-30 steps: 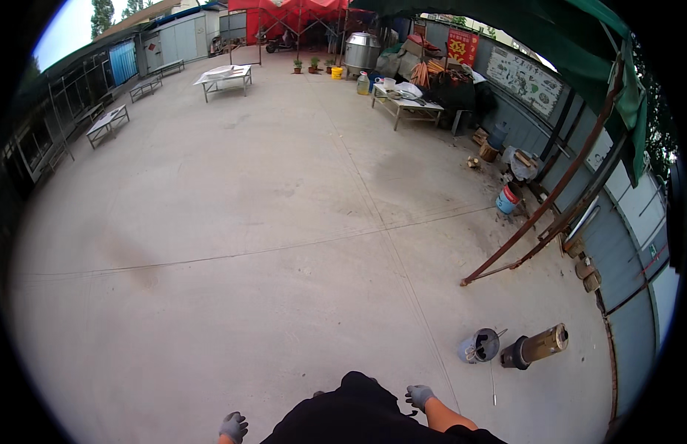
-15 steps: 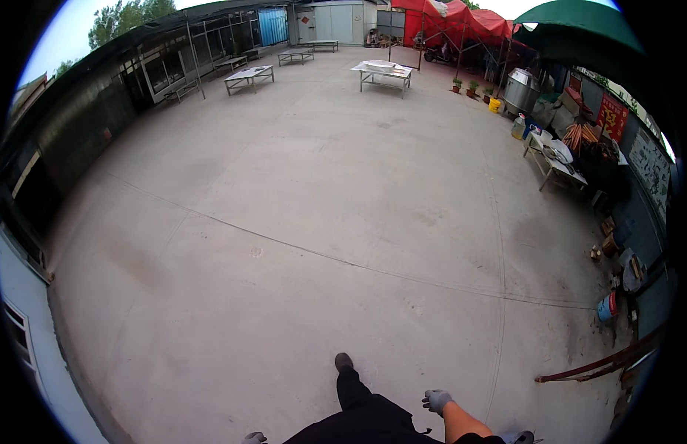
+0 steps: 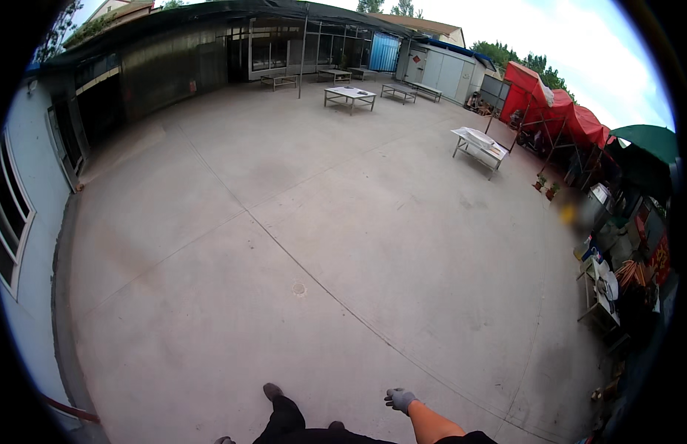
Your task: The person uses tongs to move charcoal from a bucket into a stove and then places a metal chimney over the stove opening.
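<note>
My right hand (image 3: 400, 399), in a grey work glove, hangs over the concrete floor (image 3: 232, 296) at the lower middle. Its fingers are loosely bent and a little apart, with nothing held in them. Only a scrap of my left hand (image 3: 224, 440), gloved too, shows at the bottom edge, and its fingers are hidden. Between the hands are my black-clad legs, with a dark shoe (image 3: 272, 391) set forward on the ground. Neither hand touches anything that I can see.
Low tables (image 3: 350, 93) stand at the far side, and one with white things on it (image 3: 480, 140) is farther right. Along the right edge run a cluttered table (image 3: 599, 296), potted plants (image 3: 552, 192) and a red canopy (image 3: 558, 111). A pale blue wall (image 3: 40, 296) borders the left.
The view has swung left, so the tables and canopy sit farther right and more of the left wall shows. My right hand appears farther left in the picture.
</note>
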A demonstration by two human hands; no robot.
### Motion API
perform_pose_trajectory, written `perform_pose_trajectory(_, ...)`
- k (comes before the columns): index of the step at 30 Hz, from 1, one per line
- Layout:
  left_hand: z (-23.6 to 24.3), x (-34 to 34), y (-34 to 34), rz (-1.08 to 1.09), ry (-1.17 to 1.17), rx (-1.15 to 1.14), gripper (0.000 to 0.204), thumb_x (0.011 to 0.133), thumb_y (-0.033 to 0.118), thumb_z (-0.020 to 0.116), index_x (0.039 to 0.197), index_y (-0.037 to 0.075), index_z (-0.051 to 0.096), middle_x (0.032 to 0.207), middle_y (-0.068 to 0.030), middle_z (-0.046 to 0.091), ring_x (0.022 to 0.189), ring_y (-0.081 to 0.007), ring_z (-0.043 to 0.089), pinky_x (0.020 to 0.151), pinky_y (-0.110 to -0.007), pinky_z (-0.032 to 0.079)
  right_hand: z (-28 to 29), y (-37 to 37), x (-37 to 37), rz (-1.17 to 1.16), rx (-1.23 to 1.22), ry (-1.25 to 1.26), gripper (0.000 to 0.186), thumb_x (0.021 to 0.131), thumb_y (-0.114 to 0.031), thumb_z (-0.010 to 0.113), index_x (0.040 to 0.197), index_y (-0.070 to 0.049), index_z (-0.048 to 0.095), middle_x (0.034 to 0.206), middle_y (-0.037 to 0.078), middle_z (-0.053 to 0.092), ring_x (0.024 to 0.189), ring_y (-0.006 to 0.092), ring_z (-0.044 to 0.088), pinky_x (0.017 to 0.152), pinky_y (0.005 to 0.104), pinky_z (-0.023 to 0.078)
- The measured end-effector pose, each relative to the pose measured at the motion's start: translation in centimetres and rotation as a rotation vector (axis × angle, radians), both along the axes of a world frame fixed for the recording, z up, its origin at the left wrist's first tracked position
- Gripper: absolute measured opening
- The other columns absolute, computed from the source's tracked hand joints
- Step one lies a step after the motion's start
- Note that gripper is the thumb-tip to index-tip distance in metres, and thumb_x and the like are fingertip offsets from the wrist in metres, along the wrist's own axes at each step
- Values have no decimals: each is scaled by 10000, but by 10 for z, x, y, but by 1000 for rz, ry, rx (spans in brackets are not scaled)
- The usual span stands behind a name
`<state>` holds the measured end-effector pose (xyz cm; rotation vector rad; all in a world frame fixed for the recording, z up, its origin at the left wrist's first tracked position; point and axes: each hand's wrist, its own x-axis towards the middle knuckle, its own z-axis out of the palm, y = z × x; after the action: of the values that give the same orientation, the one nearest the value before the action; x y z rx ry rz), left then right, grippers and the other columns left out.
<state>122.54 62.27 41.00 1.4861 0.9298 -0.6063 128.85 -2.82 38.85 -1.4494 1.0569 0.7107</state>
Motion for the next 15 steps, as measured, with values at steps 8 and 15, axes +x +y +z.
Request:
perform_pose_trajectory(8, -49, 134, 2, 9, 215, -74, 474, 1011, 336, 511, 1419, 96, 487, 1285, -127, 617, 1013, -231, 621, 803, -373, 529, 9, 34, 189, -46, -48, -15, 486, 986, -325, 515, 1377, -42, 459, 1309, 169, 637, 1121, 317, 654, 918, 452, 487)
perform_pose_trajectory(15, -37, 411, 90, -91, 36, -6, 484, 1012, 330, 505, 1429, 85, 478, 1310, -141, 610, 1045, -247, 622, 830, -386, 536, 10, 106, 312, -23, 0, 165, 437, 993, -302, 489, 1350, -51, 495, 1347, 164, 616, 1160, 323, 641, 915, 471, 503)
